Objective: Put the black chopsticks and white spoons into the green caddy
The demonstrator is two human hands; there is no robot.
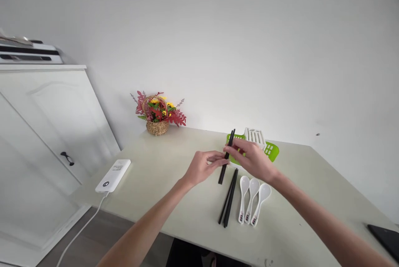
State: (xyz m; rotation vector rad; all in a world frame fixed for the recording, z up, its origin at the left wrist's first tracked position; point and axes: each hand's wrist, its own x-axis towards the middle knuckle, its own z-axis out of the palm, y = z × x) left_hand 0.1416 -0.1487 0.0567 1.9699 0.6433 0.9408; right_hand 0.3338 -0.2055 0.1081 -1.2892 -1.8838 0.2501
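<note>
A pair of black chopsticks is lifted off the table, held upright and slightly tilted. My right hand grips them near their upper part and my left hand pinches them at the middle. Below the hands a second pair of black chopsticks lies flat on the pale table. Three white spoons lie side by side to their right. Behind my right hand stands a green and white cutlery holder, partly hidden by the hand.
A small basket of red and yellow flowers stands at the table's back left by the wall. A white power bank with a cable lies at the left edge. A white cabinet stands left. A dark flat object lies at the right edge.
</note>
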